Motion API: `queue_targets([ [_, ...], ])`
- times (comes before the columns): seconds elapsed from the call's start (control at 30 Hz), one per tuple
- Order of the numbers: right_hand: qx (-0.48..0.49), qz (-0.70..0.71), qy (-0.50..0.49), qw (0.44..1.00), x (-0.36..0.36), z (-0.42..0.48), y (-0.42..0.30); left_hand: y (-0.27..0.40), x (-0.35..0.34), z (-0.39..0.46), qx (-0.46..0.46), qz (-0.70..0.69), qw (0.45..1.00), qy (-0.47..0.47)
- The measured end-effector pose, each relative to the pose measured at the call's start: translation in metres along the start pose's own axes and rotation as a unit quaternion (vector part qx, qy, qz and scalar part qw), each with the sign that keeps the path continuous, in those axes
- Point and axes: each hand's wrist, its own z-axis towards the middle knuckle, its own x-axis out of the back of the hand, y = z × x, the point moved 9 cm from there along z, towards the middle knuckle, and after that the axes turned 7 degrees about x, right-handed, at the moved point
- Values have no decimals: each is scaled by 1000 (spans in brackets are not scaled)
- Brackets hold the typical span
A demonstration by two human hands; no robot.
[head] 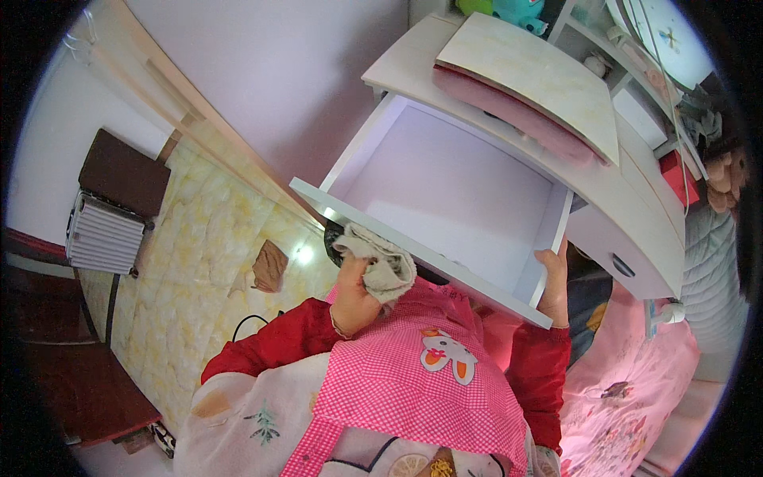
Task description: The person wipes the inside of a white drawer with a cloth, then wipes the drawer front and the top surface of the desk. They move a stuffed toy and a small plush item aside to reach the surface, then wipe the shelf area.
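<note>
A white drawer (447, 191) stands pulled out of a white curved-top desk (641, 197), with no objects visible inside it. At the outside of its front panel, my left hand (356, 298) grips a crumpled, greyish-white cloth (387, 268). My right hand (553, 280) is on the drawer's right side wall near the front corner, thumb over the top edge and the other fingers mostly hidden on the outer side. A pink checked apron with a rabbit patch (447, 358) covers my front below the drawer.
A cream board (530, 77) lies over pink material on the desk. A brown piece of something (270, 266) is on the marbled floor. At the left stand a ribbed silver suitcase (107, 235) and a dark brown box (124, 173). Pink patterned bedding (626, 393) lies at the right.
</note>
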Motion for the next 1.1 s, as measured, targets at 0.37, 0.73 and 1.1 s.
queue_targets([
  [0.37, 26, 67, -26, 997, -6, 6, -3, 63, -104, -53, -459, 229, 791, -334],
  [0.73, 26, 41, -31, 998, 0, 8, 2, 67, -80, -38, -521, 149, 769, -339],
  [1.1, 14, 42, -3, 999, -11, -3, -10, -34, 60, 22, -4, -30, 995, 91],
])
